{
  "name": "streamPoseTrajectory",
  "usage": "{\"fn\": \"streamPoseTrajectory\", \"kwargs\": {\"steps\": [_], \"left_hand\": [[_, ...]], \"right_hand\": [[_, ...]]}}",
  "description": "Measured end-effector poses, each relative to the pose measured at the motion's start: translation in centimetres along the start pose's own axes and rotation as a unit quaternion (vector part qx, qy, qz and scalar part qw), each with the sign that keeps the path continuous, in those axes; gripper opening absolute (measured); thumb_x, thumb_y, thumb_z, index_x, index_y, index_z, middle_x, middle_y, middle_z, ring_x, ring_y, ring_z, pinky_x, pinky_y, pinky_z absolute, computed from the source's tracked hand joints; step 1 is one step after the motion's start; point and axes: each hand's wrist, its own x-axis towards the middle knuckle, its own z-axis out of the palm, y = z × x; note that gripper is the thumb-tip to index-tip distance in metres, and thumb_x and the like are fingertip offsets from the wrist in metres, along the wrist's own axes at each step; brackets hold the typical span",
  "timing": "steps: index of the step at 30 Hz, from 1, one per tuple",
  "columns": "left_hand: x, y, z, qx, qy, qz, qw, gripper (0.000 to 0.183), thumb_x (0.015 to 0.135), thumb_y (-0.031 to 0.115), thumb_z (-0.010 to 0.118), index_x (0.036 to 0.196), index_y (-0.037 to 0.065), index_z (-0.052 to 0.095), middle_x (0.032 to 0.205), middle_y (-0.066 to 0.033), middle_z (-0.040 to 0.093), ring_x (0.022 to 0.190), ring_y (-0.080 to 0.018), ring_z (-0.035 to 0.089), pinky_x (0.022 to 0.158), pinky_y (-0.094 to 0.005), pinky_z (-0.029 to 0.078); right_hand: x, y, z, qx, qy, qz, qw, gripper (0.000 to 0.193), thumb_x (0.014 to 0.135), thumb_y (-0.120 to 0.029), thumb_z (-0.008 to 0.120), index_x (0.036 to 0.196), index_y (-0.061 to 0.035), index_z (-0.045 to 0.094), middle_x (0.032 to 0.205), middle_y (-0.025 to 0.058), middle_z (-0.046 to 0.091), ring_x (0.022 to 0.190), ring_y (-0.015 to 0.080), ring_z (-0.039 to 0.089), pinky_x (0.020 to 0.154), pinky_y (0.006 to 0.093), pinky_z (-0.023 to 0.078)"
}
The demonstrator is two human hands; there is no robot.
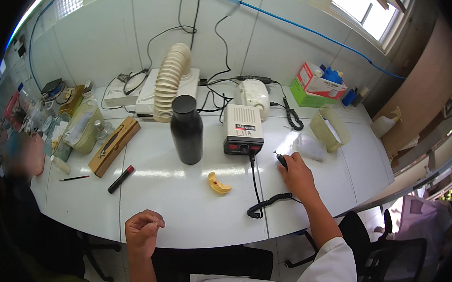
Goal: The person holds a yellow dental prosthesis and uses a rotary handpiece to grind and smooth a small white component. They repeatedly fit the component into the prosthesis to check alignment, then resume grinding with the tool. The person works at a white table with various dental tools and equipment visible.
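My right hand is wrapped round a black rotary handpiece with a small metal tip, low over the right part of the table. A black coiled cord links the handpiece to a cream control box with a dark front. My left hand is closed at the table's front edge, fingers curled in, and nothing shows between them. Between the hands, nearer the box, lies a yellow curved piece like a dental cast. Neither hand touches it.
A dark bottle stands upright left of the box, before a ribbed suction hose. A wooden case, a red-capped marker and a thin brush lie left. On the right are a clear container and a pale green basket.
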Motion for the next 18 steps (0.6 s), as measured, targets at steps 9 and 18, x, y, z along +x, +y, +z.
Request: {"fn": "streamPoseTrajectory", "kwargs": {"steps": [9, 18], "left_hand": [[-3.3, 3.1, -8.2, -0.035, 0.034, -0.027, 0.998, 0.012, 0.084, 0.000, 0.071, 0.096, -0.005, 0.068, 0.092, -0.0147, 0.068, 0.089, -0.0221, 0.065, 0.084, -0.0350, 0.050], [-8.0, 9.2, -15.6, -0.091, -0.087, -0.078, 0.989, 0.010, 0.088, 0.004, 0.069, 0.098, 0.002, 0.070, 0.093, -0.0035, 0.068, 0.089, -0.0112, 0.061, 0.083, -0.0267, 0.048]], "right_hand": [[0.1, 1.0, 3.1, 0.010, 0.099, -0.053, 0.994, 0.037, 0.088, -0.005, 0.066, 0.123, -0.0005, 0.057, 0.108, 0.0184, 0.056, 0.104, 0.0368, 0.055, 0.094, 0.0432, 0.043], [-1.7, -7.6, -3.5, -0.119, 0.344, -0.087, 0.927, 0.044, 0.089, -0.033, 0.069, 0.112, 0.0035, 0.065, 0.109, 0.0273, 0.061, 0.097, 0.0422, 0.059, 0.085, 0.0504, 0.048]]}}
